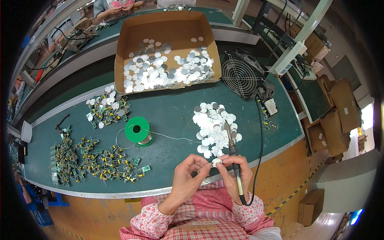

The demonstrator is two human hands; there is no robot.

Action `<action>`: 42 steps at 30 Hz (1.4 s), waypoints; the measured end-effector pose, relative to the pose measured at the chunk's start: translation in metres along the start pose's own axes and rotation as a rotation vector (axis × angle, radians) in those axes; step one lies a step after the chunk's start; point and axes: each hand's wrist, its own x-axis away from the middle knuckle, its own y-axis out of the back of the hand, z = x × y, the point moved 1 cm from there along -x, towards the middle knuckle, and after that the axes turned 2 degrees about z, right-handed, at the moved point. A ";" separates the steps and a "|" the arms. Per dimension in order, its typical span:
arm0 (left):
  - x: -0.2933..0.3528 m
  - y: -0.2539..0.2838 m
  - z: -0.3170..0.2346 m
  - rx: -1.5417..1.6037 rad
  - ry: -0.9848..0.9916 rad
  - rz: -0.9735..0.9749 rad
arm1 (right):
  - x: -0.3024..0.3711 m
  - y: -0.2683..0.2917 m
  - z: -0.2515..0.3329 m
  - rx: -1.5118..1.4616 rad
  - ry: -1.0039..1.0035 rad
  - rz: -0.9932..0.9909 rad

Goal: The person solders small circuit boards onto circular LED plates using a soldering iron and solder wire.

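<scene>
Centrally in the head view, the left hand (187, 180) and right hand (229, 182) pinch a small pale disc (216, 162) between their fingers; a soldering iron (233, 151) rests across the right one. Beyond the fingers, silvery discs (212, 124) cover part of the counter (172, 120).

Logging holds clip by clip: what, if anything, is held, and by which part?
Right grip: soldering iron by its handle, pale disc by its edge. Left grip: at the disc's opposite edge; holding unclear.
</scene>
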 end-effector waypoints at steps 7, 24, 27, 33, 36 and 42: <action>-0.001 -0.002 -0.002 -0.028 0.020 -0.021 | 0.002 -0.001 -0.001 -0.016 0.008 -0.021; -0.004 0.001 0.000 0.221 0.149 0.038 | 0.001 -0.001 -0.006 -0.096 -0.067 0.001; -0.006 0.004 0.000 0.244 0.168 0.043 | 0.000 -0.002 -0.009 -0.105 -0.091 0.023; -0.011 0.007 0.001 0.215 0.178 -0.011 | -0.009 -0.002 -0.002 0.230 0.106 0.057; -0.022 0.011 0.002 0.225 0.176 -0.066 | -0.015 0.004 0.008 0.448 0.250 0.036; -0.032 0.016 -0.004 0.277 0.137 -0.110 | -0.007 0.023 0.026 0.326 0.241 0.008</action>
